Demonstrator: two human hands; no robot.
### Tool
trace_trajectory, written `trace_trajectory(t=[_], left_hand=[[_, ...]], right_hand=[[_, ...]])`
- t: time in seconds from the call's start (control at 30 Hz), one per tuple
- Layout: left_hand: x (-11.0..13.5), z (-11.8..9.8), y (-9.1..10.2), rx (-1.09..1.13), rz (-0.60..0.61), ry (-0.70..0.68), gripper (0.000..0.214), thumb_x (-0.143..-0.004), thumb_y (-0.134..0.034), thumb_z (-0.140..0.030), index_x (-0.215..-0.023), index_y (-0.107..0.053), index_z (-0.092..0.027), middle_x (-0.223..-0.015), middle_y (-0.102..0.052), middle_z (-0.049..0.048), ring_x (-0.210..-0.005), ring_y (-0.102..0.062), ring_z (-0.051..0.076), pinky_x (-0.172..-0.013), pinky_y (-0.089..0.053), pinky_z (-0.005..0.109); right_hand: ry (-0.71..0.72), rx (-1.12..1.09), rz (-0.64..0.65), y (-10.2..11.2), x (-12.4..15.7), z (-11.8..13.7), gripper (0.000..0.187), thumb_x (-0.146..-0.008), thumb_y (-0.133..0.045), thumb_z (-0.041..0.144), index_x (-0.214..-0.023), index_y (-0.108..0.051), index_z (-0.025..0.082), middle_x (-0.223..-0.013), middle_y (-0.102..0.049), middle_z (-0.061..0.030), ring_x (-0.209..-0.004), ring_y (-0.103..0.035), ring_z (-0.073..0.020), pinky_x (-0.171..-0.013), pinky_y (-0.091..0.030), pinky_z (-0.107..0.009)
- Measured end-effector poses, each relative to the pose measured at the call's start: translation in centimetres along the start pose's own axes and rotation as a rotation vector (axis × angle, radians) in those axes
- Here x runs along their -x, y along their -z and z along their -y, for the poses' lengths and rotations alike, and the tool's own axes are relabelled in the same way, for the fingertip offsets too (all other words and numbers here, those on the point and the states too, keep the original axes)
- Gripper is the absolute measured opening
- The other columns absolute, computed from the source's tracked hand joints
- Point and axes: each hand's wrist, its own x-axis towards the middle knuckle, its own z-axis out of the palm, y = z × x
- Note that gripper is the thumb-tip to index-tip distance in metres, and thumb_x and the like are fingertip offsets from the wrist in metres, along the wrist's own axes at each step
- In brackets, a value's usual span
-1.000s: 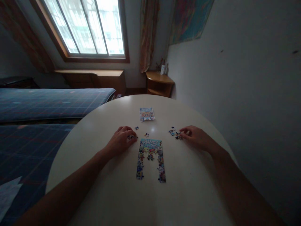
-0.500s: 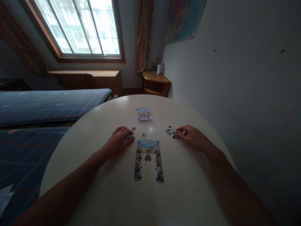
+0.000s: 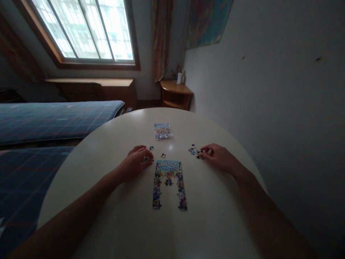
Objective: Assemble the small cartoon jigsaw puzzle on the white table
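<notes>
A partly assembled jigsaw puzzle (image 3: 168,165) lies on the round white table, its lettered top band and two side strips joined around an open middle. A small joined cluster (image 3: 169,182) sits just under the top band. My left hand (image 3: 136,160) rests left of the puzzle, thumb and fingers apart around several loose pieces (image 3: 148,159), partly hidden by the fingers. To the right, my right hand (image 3: 217,155) has thumb and forefinger closed on a dark puzzle piece (image 3: 201,151) at the edge of a loose pile (image 3: 194,151).
A picture packet (image 3: 162,131) lies beyond the puzzle on the white table (image 3: 129,216). Single loose pieces lie at the puzzle's top (image 3: 163,155) and by my left fingertips (image 3: 151,148). A bed (image 3: 59,120) stands left, a wall (image 3: 269,108) right, a corner shelf (image 3: 176,87) behind.
The view has shifted slightly, so everything sits a little farther left. My left fingers have moved a little over their loose pieces; my right hand stays at its pile.
</notes>
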Motion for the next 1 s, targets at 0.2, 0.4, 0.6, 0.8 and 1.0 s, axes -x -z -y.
trace_trajectory(t=[0.2,0.4,0.6,0.8,1.0], left_hand=[[0.2,-0.4,0.0,-0.022,-0.048,-0.033,0.012,-0.089,-0.064,-0.028,-0.100,-0.066,-0.024,-0.108,-0.070,0.0062,-0.117,-0.056,0.027,-0.099,-0.044,0.045],[0.6,-2.7,0.1,0.105,-0.085,0.018,0.008,-0.091,-0.062,-0.026,-0.089,-0.069,-0.022,-0.089,-0.072,0.0028,-0.090,-0.064,0.021,-0.088,-0.049,0.038],[1.1,-5.6,-0.5,0.378,-0.127,0.153,0.008,-0.087,-0.068,-0.029,-0.088,-0.071,-0.022,-0.087,-0.075,-0.0007,-0.083,-0.068,0.017,-0.083,-0.051,0.031],[1.3,-6.7,-1.0,0.416,-0.067,0.102,0.004,-0.082,-0.074,-0.023,-0.084,-0.071,-0.020,-0.079,-0.073,-0.0023,-0.075,-0.067,0.014,-0.077,-0.049,0.027],[1.5,-7.6,-1.3,0.394,-0.014,0.097,0.003,-0.080,-0.076,-0.020,-0.078,-0.074,-0.021,-0.075,-0.070,-0.0017,-0.072,-0.064,0.014,-0.072,-0.047,0.026]], right_hand=[[0.033,0.018,-0.012,0.2,0.1,0.6,0.024,-0.087,-0.066,0.035,-0.101,-0.073,0.018,-0.094,-0.071,-0.0096,-0.076,-0.064,-0.0191,-0.068,-0.048,-0.030],[0.148,-0.016,-0.029,-0.1,0.4,3.6,0.021,-0.089,-0.063,0.031,-0.103,-0.073,0.020,-0.095,-0.070,-0.0077,-0.075,-0.064,-0.0177,-0.070,-0.048,-0.030],[0.455,-0.065,-0.007,-1.4,2.3,9.7,0.021,-0.085,-0.072,0.031,-0.104,-0.071,0.023,-0.090,-0.072,-0.0025,-0.078,-0.064,-0.0165,-0.081,-0.043,-0.035],[0.595,0.046,0.118,-2.3,3.5,12.4,0.016,-0.082,-0.076,0.034,-0.092,-0.071,0.023,-0.090,-0.074,-0.0020,-0.087,-0.066,-0.0203,-0.083,-0.036,-0.036],[0.632,0.045,0.117,-2.4,3.5,12.0,0.013,-0.085,-0.073,0.036,-0.085,-0.070,0.024,-0.081,-0.073,0.0014,-0.081,-0.065,-0.0176,-0.081,-0.032,-0.034]])
